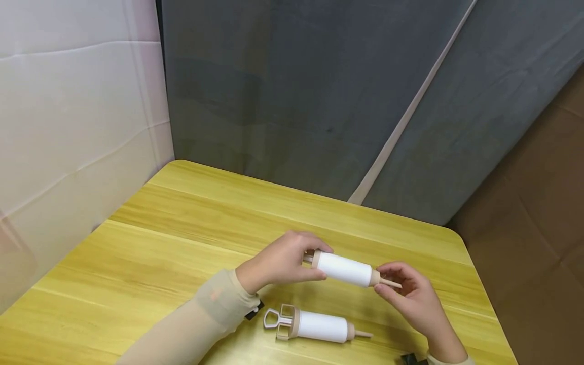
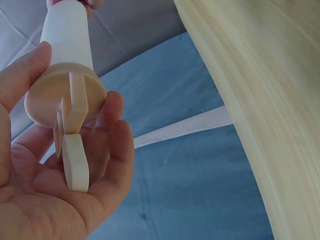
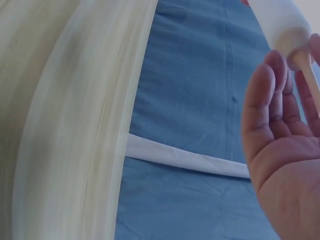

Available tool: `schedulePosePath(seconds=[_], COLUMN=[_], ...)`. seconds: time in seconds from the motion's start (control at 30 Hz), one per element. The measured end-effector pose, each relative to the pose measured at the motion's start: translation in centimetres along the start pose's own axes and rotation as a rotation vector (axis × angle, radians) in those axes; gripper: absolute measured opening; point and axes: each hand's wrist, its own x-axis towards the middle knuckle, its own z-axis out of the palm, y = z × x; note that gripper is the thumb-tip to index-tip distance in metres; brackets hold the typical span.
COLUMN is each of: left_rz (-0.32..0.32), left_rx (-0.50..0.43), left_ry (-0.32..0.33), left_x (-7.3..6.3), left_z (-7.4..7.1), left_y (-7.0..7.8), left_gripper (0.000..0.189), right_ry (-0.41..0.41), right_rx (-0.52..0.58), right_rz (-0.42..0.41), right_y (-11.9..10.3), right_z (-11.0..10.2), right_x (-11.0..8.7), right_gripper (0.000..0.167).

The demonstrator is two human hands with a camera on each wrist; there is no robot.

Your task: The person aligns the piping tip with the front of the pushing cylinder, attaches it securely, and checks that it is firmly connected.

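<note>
A large syringe (image 1: pixel 344 268) with a white barrel, beige end caps and a thin beige nozzle is held above the table, lying nearly level. My left hand (image 1: pixel 285 261) grips its handle end, thumb and fingers around the beige cap. In the left wrist view, the flat finger loops and the plunger handle (image 2: pixel 76 162) of the syringe hang over the palm. At the other end, my right hand (image 1: pixel 412 294) pinches the cap near the nozzle (image 3: pixel 307 75) between thumb and fingers. A second, similar syringe (image 1: pixel 321 326) lies on the table just below, its nozzle toward the right.
The yellow wood-grain table (image 1: pixel 150 253) has rounded far corners. A dark grey-blue curtain (image 1: pixel 283 101) with a pale strip stands behind it, a white curtain (image 1: pixel 77 101) at the left, and a brown one (image 1: pixel 538 203) at the right.
</note>
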Motion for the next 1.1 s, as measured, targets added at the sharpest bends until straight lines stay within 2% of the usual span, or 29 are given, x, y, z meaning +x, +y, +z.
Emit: schedulePosePath(seconds=[0.13, 0.3, 0.47, 0.57, 0.87, 1.1], left_rz=[0.027, 0.036, 0.017, 0.017, 0.051, 0.082], left_rx=[0.004, 0.010, 0.017, 0.009, 0.056, 0.105], left_ry=[-0.001, -0.003, -0.001, 0.000, 0.049, 0.095], left_x=[-0.05, -0.09, -0.03, 0.01, -0.13, -0.29], left_z=[0.18, 0.28, 0.19, 0.18, 0.45, 0.78], left_y=[0.23, 0.26, 0.08, 0.07, 0.73, 0.99], left_gripper=[0.039, 0.040, 0.037, 0.037, 0.040, 0.038], right_ry=[-0.016, -0.019, -0.015, -0.007, 0.101, 0.124], right_rx=[0.010, -0.029, -0.031, -0.031, 0.032, 0.035], right_rz=[0.068, 0.109, 0.020, -0.019, 0.023, 0.016], right_y=[-0.08, -0.07, -0.08, -0.08, -0.29, -0.16], right_z=[-0.08, -0.12, -0.06, 0.15, 0.44, 0.43], right_x=[-0.04, 0.00, 0.00, -0.06, -0.32, -0.32], right_gripper=[0.021, 0.022, 0.040, 0.041, 0.036, 0.036])
